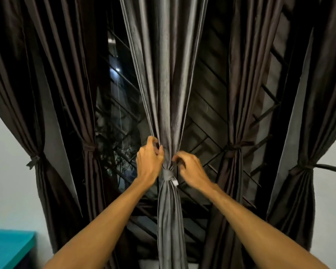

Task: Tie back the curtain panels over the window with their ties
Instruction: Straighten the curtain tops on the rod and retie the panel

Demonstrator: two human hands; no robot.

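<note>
Grey curtain (169, 94) | tie (167, 174), tag (175, 183) unreadable | left hand (148, 164) fingers pinch curtain | right hand (191, 170) grip unclear

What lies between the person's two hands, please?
In the head view, the gathered grey curtain panel, cinched by its tie, lies between the left hand and the right hand.

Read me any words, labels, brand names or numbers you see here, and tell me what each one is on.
No text can be read anywhere in this view.
Small white tag beside the tie on the grey curtain panel: too small and blurred to read, if it carries any print at all.
</note>
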